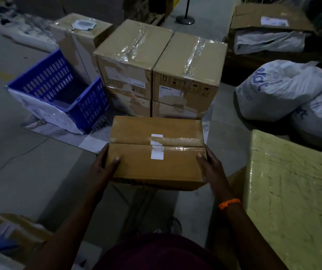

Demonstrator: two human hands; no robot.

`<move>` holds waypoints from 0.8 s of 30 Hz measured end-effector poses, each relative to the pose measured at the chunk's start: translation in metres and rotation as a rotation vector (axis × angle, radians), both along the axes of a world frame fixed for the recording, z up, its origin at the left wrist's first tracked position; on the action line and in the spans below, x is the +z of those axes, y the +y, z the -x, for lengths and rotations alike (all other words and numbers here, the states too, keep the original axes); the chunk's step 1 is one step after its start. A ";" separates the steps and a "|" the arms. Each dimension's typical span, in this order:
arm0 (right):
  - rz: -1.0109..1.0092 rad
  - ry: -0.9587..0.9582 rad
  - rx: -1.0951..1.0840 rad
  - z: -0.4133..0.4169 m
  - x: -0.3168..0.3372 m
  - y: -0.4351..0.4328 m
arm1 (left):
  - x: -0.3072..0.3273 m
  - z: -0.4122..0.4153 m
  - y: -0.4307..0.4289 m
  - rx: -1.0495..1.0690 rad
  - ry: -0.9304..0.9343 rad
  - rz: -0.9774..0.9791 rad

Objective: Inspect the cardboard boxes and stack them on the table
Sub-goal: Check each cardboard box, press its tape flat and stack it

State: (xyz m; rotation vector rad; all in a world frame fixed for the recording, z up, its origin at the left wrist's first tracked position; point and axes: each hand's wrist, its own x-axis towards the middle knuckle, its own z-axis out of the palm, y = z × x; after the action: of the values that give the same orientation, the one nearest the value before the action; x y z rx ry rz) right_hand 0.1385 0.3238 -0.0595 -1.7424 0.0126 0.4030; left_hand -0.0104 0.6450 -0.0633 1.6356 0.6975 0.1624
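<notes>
Blue plastic crate [58, 90] sits tilted on the floor, left of and beyond the cardboard box [156, 164], which is held in the air at the middle of the view, its taped seam and white label [156, 151] turned up, probably so the closure can be checked before stacking. On that box's left edge the left hand [107, 162] clamps it, thumb pressed flat on the top face while the other fingers wrap round the side and go out of sight beneath. Straight beyond the box stand the stacked boxes [156, 71], two columns side by side and touching, tops sealed with clear tape; they look like the pile it is meant to join. The light is dim, so whether they rest on a low counter or on the floor is hard to say. On the box's right edge the right hand [209, 164] mirrors the other, thumb on top and fingers hidden under the side, an even two-sided hold that keeps the box level. Right of the box an orange wristband [229, 203] shows, then a yellow-green wrapped block [296, 191], with white sacks [277, 90] beyond it.
</notes>
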 end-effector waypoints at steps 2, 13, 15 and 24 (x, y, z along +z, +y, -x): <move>0.001 -0.001 -0.001 0.000 0.001 0.000 | -0.001 0.001 0.006 -0.007 -0.016 0.086; -0.127 0.255 -0.149 0.043 -0.023 -0.020 | -0.008 0.040 -0.019 0.118 -0.007 0.327; -0.137 0.251 -0.165 0.040 -0.017 -0.018 | -0.005 0.037 -0.021 0.121 -0.035 0.288; -0.092 0.001 -0.024 0.018 0.048 -0.014 | 0.008 0.032 -0.004 -0.004 -0.127 -0.108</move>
State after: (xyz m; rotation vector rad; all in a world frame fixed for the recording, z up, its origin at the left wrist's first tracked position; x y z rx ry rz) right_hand 0.1204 0.3096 -0.0114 -1.6504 0.0153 0.3813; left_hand -0.0428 0.6413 -0.0552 1.7129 0.5971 0.3027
